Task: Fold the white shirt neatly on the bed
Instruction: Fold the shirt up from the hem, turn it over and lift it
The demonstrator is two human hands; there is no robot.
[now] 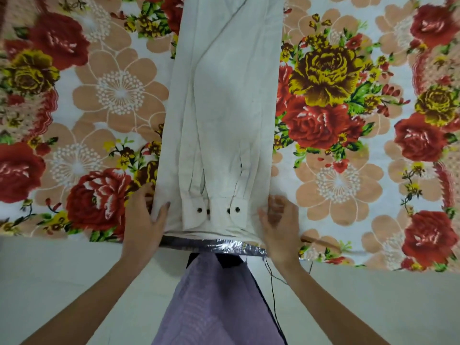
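The white shirt point(224, 108), laid lengthwise away across the bed point(348, 185), is pinched at its near corners by the left hand point(146, 217) and the right hand point(278, 220).

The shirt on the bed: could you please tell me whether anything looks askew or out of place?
The shirt lies straight, cuffs side by side. One oddity: below its hem, between the left hand and right hand, the sheet stops short, baring a shiny silver strip.
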